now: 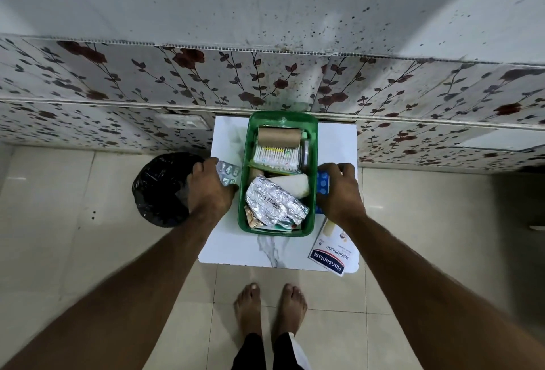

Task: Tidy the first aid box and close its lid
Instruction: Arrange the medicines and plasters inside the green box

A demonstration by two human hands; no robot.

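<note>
Between the two hands, the open green first aid box (pixel 312 139) sits on a white table (pixel 224 240). The left hand (pixel 210 189) grips a silver blister strip (pixel 227 171); the right hand (pixel 339 192) grips a blue blister pack (pixel 323 182). A Hansaplast packet (pixel 330 254) lies just nearer than the right hand.

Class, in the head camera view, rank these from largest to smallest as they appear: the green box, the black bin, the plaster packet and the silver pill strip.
1. green box
2. black bin, part hidden by the left hand, so its rank against the box is unsure
3. plaster packet
4. silver pill strip, partly covered by that hand
</note>
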